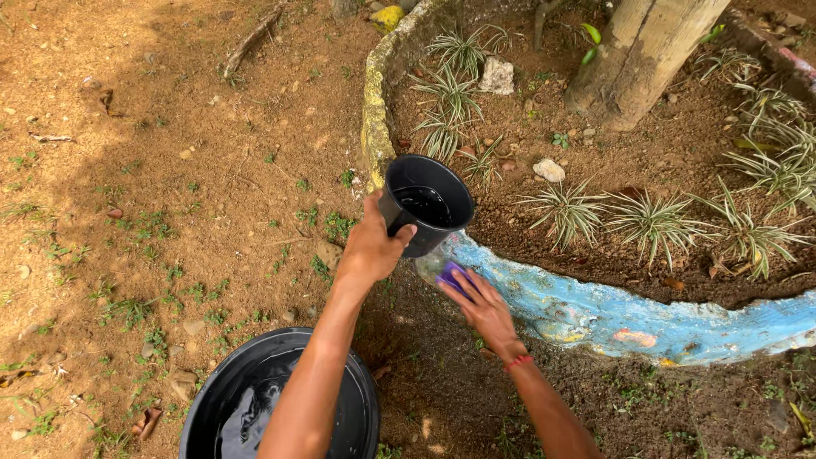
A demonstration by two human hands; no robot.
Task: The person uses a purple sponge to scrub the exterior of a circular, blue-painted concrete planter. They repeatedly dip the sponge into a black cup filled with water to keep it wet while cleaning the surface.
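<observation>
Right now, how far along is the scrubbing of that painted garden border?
Done: the blue stretch of curb looks wet. In hand: the left hand tips a black cup of water over the curb while the right hand presses a purple sponge on it. Left: the yellowish stretch still looks grimy. A black water tub sits nearby.

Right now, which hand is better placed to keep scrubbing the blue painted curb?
The right hand, probably. It already presses a purple sponge flat against the blue painted concrete curb. The left hand is busy gripping the tilted round black plastic pot above that spot.
</observation>
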